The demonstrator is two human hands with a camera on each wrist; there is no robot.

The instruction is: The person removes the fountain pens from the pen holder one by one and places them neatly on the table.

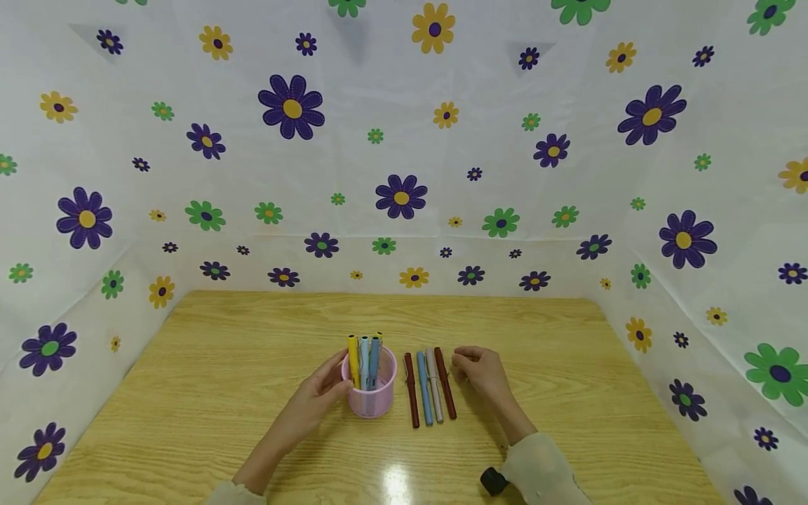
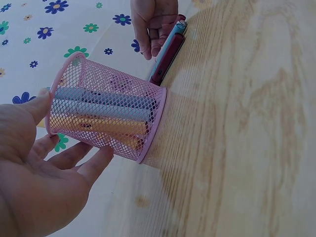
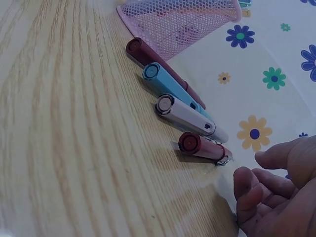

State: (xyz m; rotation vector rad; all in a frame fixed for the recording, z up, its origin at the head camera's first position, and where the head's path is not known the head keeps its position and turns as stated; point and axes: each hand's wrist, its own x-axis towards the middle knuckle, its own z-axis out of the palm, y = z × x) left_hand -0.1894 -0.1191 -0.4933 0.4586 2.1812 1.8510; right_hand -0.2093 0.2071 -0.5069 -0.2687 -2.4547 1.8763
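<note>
My left hand [image 1: 307, 407] holds the pink mesh pen holder [image 1: 371, 404] by its left side, thumb near the rim and fingers along the mesh. Inside it stand a yellow pen [image 1: 353, 359], a light blue pen [image 1: 364, 361], a blue pen [image 1: 374, 359] and another yellow one behind. To its right, pens lie side by side: a dark red pen [image 1: 412, 393], a blue pen [image 1: 425, 390], a whitish pen [image 1: 434, 387] and a second dark red pen [image 1: 445, 386]. Close to that last pen, my right hand [image 1: 482, 372] rests with fingers loosely bent, holding nothing.
The wooden table [image 1: 252, 330] is enclosed at the back and sides by a white flower-print cloth [image 1: 353, 154]. A black object [image 1: 494, 481] is by the right sleeve [image 1: 543, 470]. Light glares off the table's front.
</note>
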